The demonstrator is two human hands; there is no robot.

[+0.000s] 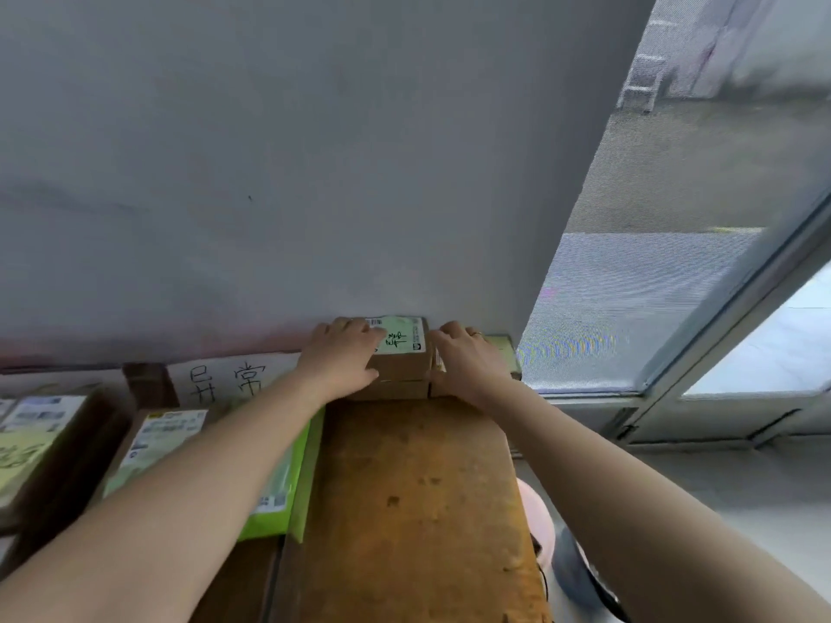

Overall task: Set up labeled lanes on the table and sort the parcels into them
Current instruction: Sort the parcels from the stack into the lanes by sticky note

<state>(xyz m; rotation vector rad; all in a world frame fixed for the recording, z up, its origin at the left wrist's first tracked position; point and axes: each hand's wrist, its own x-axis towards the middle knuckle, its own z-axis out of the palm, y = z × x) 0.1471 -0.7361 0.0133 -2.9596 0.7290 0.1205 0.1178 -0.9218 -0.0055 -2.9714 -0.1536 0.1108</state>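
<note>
A small brown cardboard parcel (400, 361) with a white and green label on top sits on another brown box (391, 391) at the far end of the wooden table (413, 487), against the wall. My left hand (341, 357) grips its left side and top. My right hand (467, 357) grips its right side. A white paper lane label (225, 379) with black handwritten characters lies to the left by the wall. Below it lie a green mailer parcel (279, 487) and a brown parcel with a printed label (162, 438).
More labelled parcels (36, 442) lie at the far left. A grey wall rises behind the table. A window with a mesh screen (652, 285) and its frame stand to the right. The table's right edge drops to a pale floor (742, 487).
</note>
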